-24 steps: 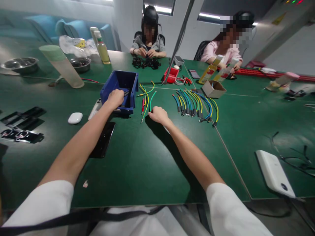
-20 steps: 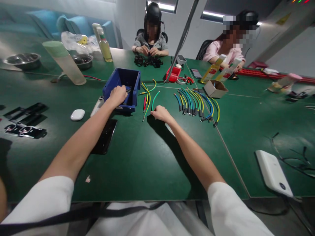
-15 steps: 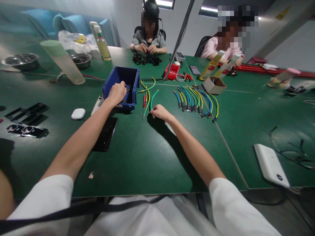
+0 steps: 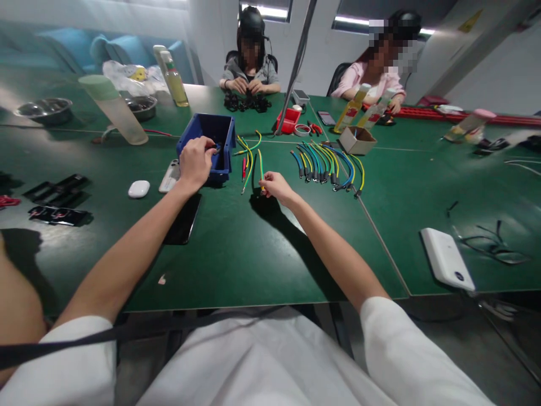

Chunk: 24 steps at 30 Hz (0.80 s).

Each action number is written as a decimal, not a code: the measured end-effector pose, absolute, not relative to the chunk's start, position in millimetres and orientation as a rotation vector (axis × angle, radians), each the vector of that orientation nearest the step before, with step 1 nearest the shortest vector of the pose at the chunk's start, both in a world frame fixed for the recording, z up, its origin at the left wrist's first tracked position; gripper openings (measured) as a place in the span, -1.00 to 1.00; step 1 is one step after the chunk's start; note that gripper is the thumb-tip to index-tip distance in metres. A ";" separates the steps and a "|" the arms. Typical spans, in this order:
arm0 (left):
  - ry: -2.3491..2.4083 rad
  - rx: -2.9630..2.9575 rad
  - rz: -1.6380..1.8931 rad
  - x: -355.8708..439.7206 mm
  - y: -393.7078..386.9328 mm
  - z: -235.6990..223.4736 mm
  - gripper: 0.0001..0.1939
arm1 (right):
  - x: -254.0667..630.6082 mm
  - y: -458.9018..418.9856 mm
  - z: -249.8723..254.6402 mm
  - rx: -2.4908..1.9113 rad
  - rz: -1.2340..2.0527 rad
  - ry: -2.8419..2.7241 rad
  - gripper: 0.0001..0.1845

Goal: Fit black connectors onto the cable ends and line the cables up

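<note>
My left hand (image 4: 196, 162) is over the near left side of the blue bin (image 4: 231, 138). Its thumb and fingers are pinched together, and whatever small piece may be between them is hidden. In the middle of the table, my right hand (image 4: 275, 186) grips a green-yellow wire (image 4: 260, 162) close to its lower end, the rest pointing away from me. Several loose wires (image 4: 250, 163) and a red pen-like tool (image 4: 244, 168) lie between the bin and that hand. To the right is a row of blue, green and yellow wires (image 4: 327, 162) with dark sleeves on their near ends.
A black phone (image 4: 185, 221), another phone (image 4: 170, 176) and a white earbud case (image 4: 139, 189) lie around my left forearm. A small cardboard box (image 4: 357, 141) stands behind the wire row. Glasses (image 4: 486, 243) and a white power bank (image 4: 447, 258) are at right. Two people sit opposite.
My left hand has drawn back a little from inside the bin toward its near left side. The wire in my right hand now stands straighter, and the camera view has shifted slightly.
</note>
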<state>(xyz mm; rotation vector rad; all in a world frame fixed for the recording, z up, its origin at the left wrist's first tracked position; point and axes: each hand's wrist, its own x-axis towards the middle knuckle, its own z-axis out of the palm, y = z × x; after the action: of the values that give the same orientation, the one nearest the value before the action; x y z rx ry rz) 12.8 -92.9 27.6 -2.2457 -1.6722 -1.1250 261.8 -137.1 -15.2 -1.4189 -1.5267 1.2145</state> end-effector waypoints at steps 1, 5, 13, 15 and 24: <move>-1.664 -2.235 -1.149 17.8 -101.6 28.6 -0.83 | 263.2 -139.5 -15.9 -1.411 1.207 -1.523 -0.89; -1.608 -2.275 -1.225 39.3 -137.1 28.6 -0.87 | 270.1 -150.6 -21.7 -1.397 1.179 -1.489 -0.87; -1.593 -2.354 -1.261 75.1 -183.2 13.1 -0.84 | 288.8 -169.9 -41.0 -1.354 1.074 -1.322 -0.90; -1.607 -2.420 -1.275 84.5 -188.1 3.4 -0.83 | 292.4 -173.2 -45.9 -1.334 1.061 -1.281 -0.89; -1.534 -2.672 -1.315 114.9 -196.8 -44.2 -0.81 | 300.0 -182.4 -55.3 -1.260 1.032 -1.232 -0.78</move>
<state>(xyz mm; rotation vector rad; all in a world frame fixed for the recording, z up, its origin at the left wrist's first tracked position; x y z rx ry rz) 114.9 -196.8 -44.2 -2.6724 -1.5337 -1.3153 300.0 -182.4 -55.3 -1.2596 -1.2318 1.0315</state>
